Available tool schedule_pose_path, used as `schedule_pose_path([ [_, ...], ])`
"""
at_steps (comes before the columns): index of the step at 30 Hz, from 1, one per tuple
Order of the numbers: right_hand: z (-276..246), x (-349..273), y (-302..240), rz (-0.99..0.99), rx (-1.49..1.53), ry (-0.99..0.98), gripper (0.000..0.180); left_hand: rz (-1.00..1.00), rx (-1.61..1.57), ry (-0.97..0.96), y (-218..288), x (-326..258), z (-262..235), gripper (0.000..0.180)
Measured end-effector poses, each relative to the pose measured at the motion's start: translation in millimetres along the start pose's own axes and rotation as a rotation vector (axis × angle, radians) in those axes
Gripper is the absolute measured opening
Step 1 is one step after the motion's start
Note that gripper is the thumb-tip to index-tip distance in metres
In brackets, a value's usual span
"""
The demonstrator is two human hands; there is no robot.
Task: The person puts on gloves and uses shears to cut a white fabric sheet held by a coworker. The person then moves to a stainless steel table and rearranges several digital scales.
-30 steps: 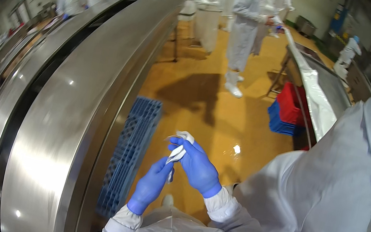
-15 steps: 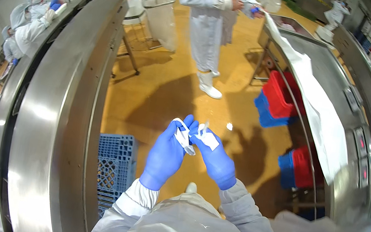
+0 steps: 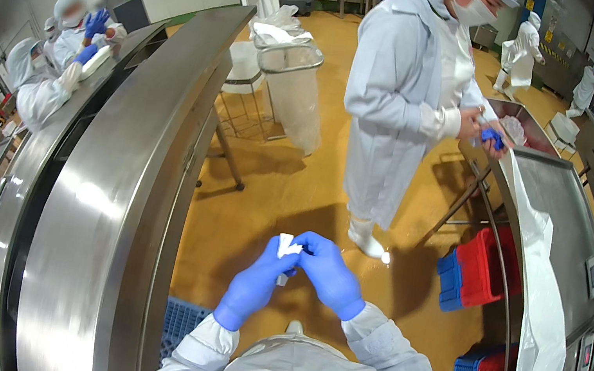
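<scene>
Together, the gloved left hand (image 3: 251, 285) and right hand (image 3: 332, 275) pinch a small, crumpled white strip (image 3: 287, 248). Leftward, a shiny steel counter (image 3: 94, 229) borders the yellow floor (image 3: 265, 188).

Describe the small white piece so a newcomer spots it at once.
Right of the long steel surface, the camera wearer's left hand and right hand meet above the yellow floor. The small white piece is held there, bright against the blue gloves.

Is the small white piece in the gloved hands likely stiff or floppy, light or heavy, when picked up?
The white piece is probably floppy, since it looks thin and folded. It seems light too, being small beside the left hand and right hand holding it.
</scene>
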State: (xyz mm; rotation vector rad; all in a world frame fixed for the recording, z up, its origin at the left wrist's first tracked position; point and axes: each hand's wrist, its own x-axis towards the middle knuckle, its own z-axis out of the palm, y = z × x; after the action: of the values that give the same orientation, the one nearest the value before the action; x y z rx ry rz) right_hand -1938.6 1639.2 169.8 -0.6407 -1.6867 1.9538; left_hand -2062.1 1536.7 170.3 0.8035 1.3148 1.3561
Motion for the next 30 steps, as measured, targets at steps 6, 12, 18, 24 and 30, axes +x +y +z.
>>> schedule_pose_path([
  [6,-103.8,113.5,-30.1,-0.35,-0.108,-0.029,0.03,0.115,0.277,-0.114,37.3,186.1,-18.4,0.047],
  [12,-157.7,242.8,2.5,-0.194,0.113,0.061,0.034,0.216,0.236,-0.06,36.8,346.6,-78.9,0.047],
  [18,-207.3,312.3,69.4,0.307,-0.314,0.08,0.04,0.261,0.109,0.196,92.2,501.9,-182.0,0.033],
  [24,-301.6,275.9,219.1,0.48,-0.569,0.283,0.038,0.379,-0.373,0.388,178.1,722.7,-277.9,0.036],
  [30,-308.6,208.2,297.2,1.015,-0.44,0.569,0.036,0.969,1.172,0.896,247.9,944.9,-333.1,0.061],
])
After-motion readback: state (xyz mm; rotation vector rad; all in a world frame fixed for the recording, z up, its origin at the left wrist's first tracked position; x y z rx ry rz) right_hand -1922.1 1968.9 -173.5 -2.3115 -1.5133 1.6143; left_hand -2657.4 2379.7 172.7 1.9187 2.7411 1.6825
